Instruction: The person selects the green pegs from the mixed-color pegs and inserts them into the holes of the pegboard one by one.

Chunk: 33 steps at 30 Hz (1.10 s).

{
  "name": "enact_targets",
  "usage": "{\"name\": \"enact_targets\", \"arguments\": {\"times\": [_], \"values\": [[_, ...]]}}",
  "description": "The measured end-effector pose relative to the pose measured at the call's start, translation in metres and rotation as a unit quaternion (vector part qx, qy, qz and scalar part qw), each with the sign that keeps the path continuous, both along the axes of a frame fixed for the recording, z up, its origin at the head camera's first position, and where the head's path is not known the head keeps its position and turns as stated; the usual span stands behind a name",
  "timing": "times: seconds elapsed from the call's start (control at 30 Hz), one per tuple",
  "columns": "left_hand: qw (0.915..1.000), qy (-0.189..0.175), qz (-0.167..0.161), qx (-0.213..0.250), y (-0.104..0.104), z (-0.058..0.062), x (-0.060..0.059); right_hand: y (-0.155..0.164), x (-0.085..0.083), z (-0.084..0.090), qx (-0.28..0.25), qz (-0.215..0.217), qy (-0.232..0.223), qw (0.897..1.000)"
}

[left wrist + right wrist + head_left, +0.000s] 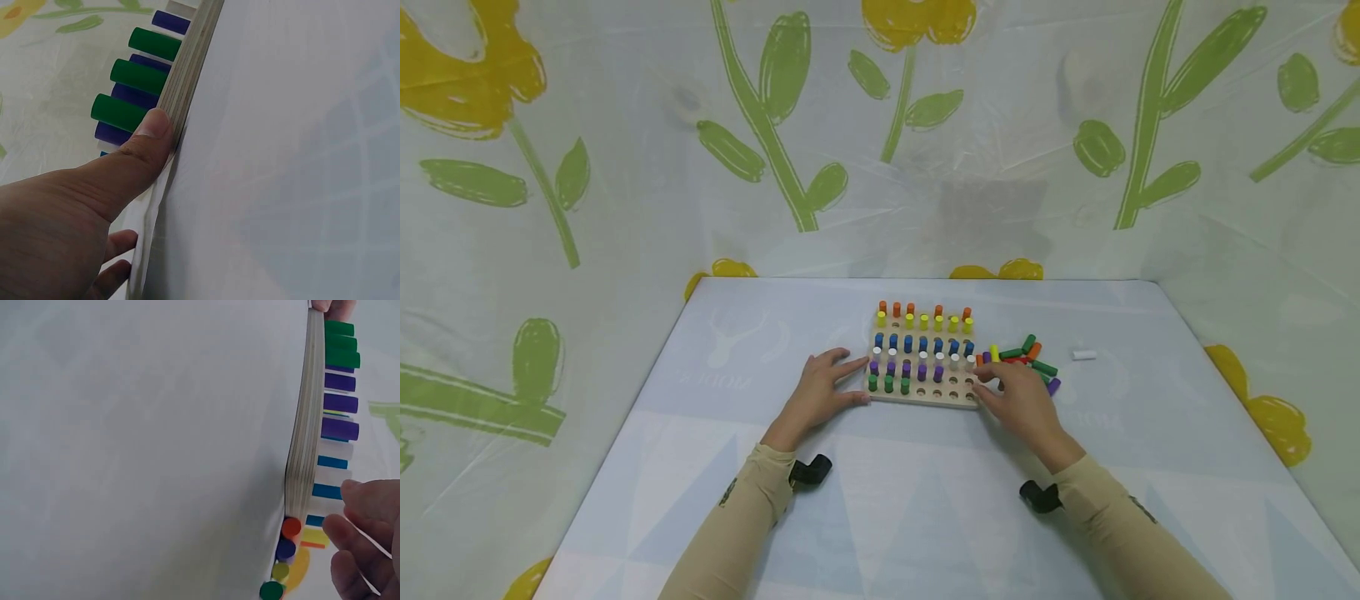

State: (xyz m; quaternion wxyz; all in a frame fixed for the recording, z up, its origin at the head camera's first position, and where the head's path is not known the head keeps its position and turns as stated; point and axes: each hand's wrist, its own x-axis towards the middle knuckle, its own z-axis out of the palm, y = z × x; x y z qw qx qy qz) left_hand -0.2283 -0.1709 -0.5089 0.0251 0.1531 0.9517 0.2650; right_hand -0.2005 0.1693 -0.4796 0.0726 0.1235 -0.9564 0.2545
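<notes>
A wooden pegboard [940,401] stands in the middle of the table with rows of orange, yellow, blue, white, purple and green pegs, some holes bare. My left hand [822,392] rests at its left side, the thumb [153,128] touching the board's front edge beside the green pegs [119,114]. At the right end, my right hand [1021,402] hovers with thumb and fingers [340,528] parted. Those fingertips are close to the last white peg [971,362] of its row; whether they touch it is unclear.
Loose pegs in mixed colours, such as a green one [1043,367], lie piled right of the board, partly behind my right hand. A single white peg [1084,355] lies farther right. A flowered sheet [880,192] hangs behind the table [880,500].
</notes>
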Motion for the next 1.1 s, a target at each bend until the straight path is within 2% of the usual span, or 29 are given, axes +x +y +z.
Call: {"name": "enact_targets", "arguments": {"times": [0.53,0.8,1.1], "values": [[1.0000,-0.003,0.000,0.003,0.000,0.000,0.000,0.015,0.000,0.002,0.021,-0.026,-0.020,0.999],[1.0000,-0.004,0.001,0.001,0.000,0.000,0.000,0.022,-0.003,0.004,0.056,-0.027,-0.008,0.998],[1.0000,0.001,-0.001,0.004,0.000,-0.001,0.000,0.031,-0.007,0.004,0.076,-0.027,-0.026,0.996]]}}
